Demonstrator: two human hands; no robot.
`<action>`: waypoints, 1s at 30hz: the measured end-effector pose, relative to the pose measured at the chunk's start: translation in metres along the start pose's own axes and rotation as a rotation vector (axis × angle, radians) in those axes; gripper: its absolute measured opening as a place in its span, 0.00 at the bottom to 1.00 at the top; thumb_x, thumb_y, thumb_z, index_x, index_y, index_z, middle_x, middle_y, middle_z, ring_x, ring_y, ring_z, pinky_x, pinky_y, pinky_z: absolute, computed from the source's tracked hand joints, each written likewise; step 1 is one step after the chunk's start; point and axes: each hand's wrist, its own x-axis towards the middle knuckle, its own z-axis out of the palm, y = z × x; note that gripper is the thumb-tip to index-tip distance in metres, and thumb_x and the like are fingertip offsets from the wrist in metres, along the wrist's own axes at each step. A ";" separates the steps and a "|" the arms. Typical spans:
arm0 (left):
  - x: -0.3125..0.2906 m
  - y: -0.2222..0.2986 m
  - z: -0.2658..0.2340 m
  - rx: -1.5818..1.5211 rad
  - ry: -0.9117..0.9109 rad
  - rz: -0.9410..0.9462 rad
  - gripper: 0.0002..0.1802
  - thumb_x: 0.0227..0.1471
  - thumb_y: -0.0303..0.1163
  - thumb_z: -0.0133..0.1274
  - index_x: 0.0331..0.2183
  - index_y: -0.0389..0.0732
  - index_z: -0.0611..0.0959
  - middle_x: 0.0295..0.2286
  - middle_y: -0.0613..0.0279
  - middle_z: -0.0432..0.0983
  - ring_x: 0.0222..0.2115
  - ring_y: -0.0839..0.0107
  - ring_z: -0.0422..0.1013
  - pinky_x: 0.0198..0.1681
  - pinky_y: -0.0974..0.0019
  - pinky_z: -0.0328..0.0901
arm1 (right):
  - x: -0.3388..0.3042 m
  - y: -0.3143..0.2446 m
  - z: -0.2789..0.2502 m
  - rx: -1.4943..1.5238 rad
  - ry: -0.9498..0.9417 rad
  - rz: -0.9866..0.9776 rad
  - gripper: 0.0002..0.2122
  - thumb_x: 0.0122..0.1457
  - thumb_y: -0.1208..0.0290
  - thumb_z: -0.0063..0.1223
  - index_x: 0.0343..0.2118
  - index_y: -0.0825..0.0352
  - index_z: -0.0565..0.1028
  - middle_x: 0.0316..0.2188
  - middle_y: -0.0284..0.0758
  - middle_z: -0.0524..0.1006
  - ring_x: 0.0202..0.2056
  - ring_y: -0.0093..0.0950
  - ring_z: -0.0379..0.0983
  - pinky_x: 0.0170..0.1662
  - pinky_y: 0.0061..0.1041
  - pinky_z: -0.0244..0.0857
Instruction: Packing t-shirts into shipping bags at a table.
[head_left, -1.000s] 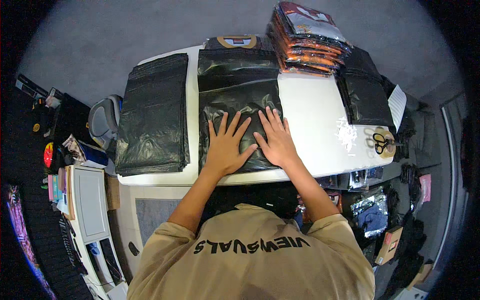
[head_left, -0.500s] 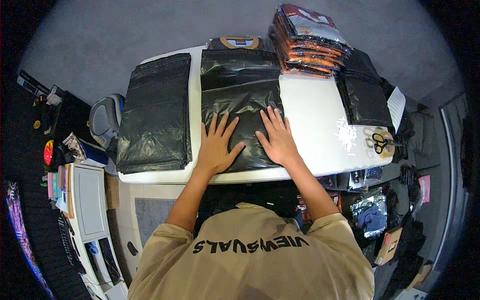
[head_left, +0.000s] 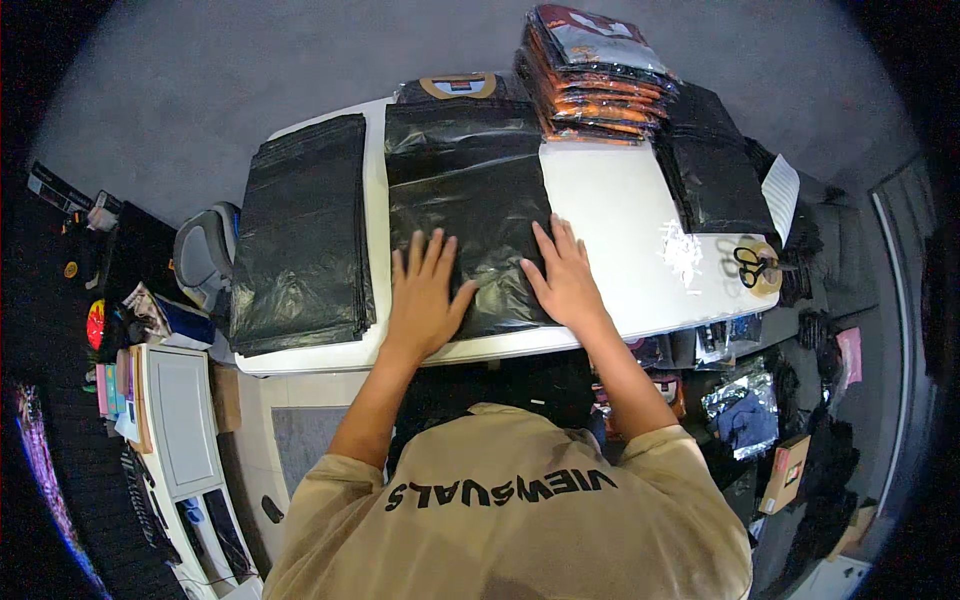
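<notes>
Left hand (head_left: 424,302) and right hand (head_left: 568,284) spread over the black bag (head_left: 465,175), grasping nothing; stacked bags (head_left: 303,235), packaged garments (head_left: 600,95) and scissors (head_left: 746,268) share the surface (head_left: 615,235); the shirt (head_left: 500,550) bears lettering (head_left: 437,494).

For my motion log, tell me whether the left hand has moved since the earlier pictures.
Yes. The left hand has moved left over the middle black plastic, closer to the black plastic stack on the left of the white table.

Slightly blurred: left hand (head_left: 422,300). Partly hidden beneath right hand (head_left: 567,282): black bag (head_left: 468,180). Right of that hand, too small to identify: white bits (head_left: 682,252). Beyond hands, mostly covered: collared garment (head_left: 448,90).
</notes>
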 end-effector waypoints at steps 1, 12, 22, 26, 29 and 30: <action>0.007 0.009 0.001 -0.001 0.001 0.000 0.40 0.70 0.52 0.47 0.72 0.37 0.63 0.74 0.47 0.53 0.75 0.42 0.43 0.76 0.36 0.36 | 0.005 -0.010 -0.003 -0.047 -0.021 -0.039 0.32 0.73 0.51 0.47 0.73 0.67 0.62 0.75 0.52 0.56 0.76 0.49 0.49 0.77 0.54 0.42; 0.067 -0.020 0.027 -0.079 0.008 0.080 0.38 0.71 0.56 0.45 0.68 0.39 0.70 0.69 0.45 0.63 0.71 0.45 0.57 0.74 0.39 0.48 | 0.069 -0.016 0.014 -0.117 -0.185 -0.140 0.32 0.74 0.47 0.41 0.71 0.67 0.67 0.72 0.47 0.65 0.74 0.45 0.57 0.76 0.53 0.46; 0.077 -0.032 0.021 -0.111 -0.019 0.107 0.36 0.70 0.55 0.46 0.68 0.42 0.72 0.70 0.41 0.61 0.72 0.40 0.54 0.75 0.41 0.47 | 0.078 -0.022 0.021 -0.130 -0.162 -0.155 0.33 0.73 0.41 0.41 0.70 0.61 0.69 0.73 0.50 0.62 0.75 0.48 0.54 0.76 0.49 0.46; 0.076 -0.070 0.023 -0.094 0.012 0.031 0.37 0.70 0.56 0.46 0.68 0.42 0.73 0.70 0.40 0.61 0.72 0.40 0.54 0.74 0.41 0.48 | 0.085 -0.002 0.014 -0.161 -0.132 -0.018 0.33 0.73 0.40 0.41 0.71 0.59 0.69 0.73 0.51 0.62 0.75 0.49 0.54 0.76 0.51 0.46; 0.081 -0.077 0.023 -0.040 0.026 -0.017 0.37 0.71 0.56 0.45 0.68 0.42 0.72 0.70 0.40 0.59 0.72 0.40 0.53 0.75 0.41 0.48 | 0.090 0.020 0.015 -0.233 -0.004 0.020 0.31 0.72 0.44 0.45 0.68 0.63 0.71 0.70 0.53 0.66 0.72 0.50 0.59 0.74 0.50 0.51; 0.083 -0.075 0.021 -0.053 0.025 -0.009 0.36 0.71 0.56 0.45 0.68 0.42 0.72 0.70 0.39 0.59 0.72 0.40 0.52 0.75 0.41 0.47 | 0.097 0.022 0.010 -0.123 0.027 0.036 0.30 0.71 0.47 0.49 0.67 0.65 0.72 0.69 0.54 0.67 0.70 0.51 0.62 0.73 0.49 0.54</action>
